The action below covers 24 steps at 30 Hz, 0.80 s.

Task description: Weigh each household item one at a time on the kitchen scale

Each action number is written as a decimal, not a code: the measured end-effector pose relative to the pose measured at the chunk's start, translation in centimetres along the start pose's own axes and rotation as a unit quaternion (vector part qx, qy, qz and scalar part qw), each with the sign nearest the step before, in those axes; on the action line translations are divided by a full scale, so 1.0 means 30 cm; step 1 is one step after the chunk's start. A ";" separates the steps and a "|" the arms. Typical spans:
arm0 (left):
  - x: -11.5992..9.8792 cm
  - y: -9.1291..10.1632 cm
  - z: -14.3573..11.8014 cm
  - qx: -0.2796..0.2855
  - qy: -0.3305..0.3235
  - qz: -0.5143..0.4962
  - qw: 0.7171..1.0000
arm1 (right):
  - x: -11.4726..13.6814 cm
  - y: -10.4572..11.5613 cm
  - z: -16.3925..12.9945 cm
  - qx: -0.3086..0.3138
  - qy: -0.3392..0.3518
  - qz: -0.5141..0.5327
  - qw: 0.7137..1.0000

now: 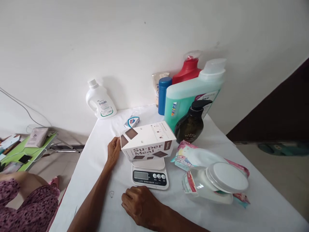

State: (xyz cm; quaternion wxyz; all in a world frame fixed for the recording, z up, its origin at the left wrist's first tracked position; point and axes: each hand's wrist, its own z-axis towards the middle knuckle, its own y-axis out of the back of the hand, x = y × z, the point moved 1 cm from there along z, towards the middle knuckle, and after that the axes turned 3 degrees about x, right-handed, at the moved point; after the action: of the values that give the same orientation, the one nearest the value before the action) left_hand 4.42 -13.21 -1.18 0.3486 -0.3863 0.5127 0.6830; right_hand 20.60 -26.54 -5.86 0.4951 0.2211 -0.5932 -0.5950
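A white box with brown squares, printed "Su-per Meal" (149,140), lies across the plate of a white kitchen scale (150,175). The scale's front panel has a grey display and round buttons, and I can read no figure on it. At the box's left end is my left hand (114,149), curled against it, with its fingertips partly hidden. My right hand (140,204) rests on the white cloth just in front of the scale, fingers folded into a loose fist with nothing visible in it. Behind the box lies a small blue-and-white packet (132,121).
A white detergent bottle (100,100) stands back left. Behind on the right are a blue bottle (164,96), red bottle (187,71), large green jug (183,96) and dark pump bottle (189,125). A clear jar (201,185) lies beside pink packs. Another person's lap (29,206) shows left.
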 end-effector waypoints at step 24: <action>-0.261 0.094 -0.102 0.165 -0.133 0.000 0.977 | -0.033 -0.127 0.000 -0.164 0.042 -0.044 0.985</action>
State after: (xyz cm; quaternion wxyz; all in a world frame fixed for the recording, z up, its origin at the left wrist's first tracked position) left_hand 6.07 -17.46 6.41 0.4722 -0.2291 0.5672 0.6347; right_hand 19.77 -26.45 -9.71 0.5227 0.1876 -0.4561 -0.6954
